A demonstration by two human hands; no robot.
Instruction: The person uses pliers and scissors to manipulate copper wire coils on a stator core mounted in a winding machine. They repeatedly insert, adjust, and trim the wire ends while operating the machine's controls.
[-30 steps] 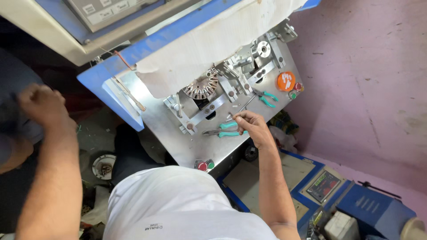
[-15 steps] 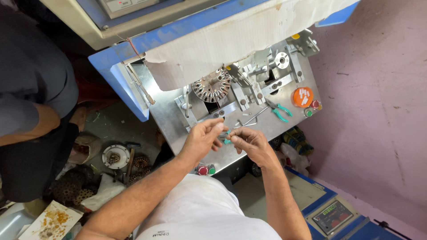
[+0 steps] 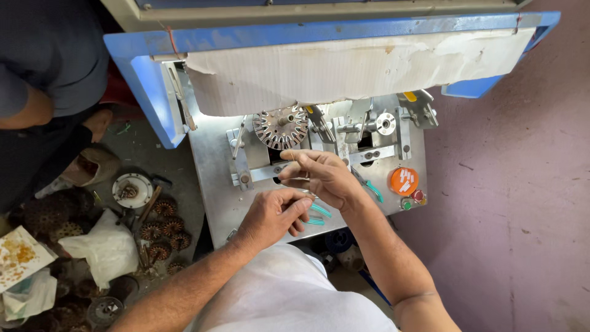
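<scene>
My left hand [image 3: 273, 215] is curled over the teal-handled pliers [image 3: 320, 211], whose handles stick out past its fingers on the steel machine plate [image 3: 215, 203]. My right hand [image 3: 322, 175] is just above it, touching it, with fingertips pinched on what looks like a thin wire [image 3: 290, 155] rising toward the round toothed core [image 3: 281, 127] mounted on the machine. A second teal-handled tool [image 3: 373, 190] lies behind my right wrist.
An orange round button [image 3: 403, 181] and small green and red buttons [image 3: 412, 200] sit at the plate's right. A white cardboard sheet [image 3: 344, 67] hangs over the blue frame [image 3: 147, 67]. Another person [image 3: 49, 80] stands left, above several wound cores [image 3: 161, 227] and a white bag [image 3: 104, 249].
My left hand came from the far left to the plate and closed on the pliers beside my right hand. My right hand lifted slightly toward the core.
</scene>
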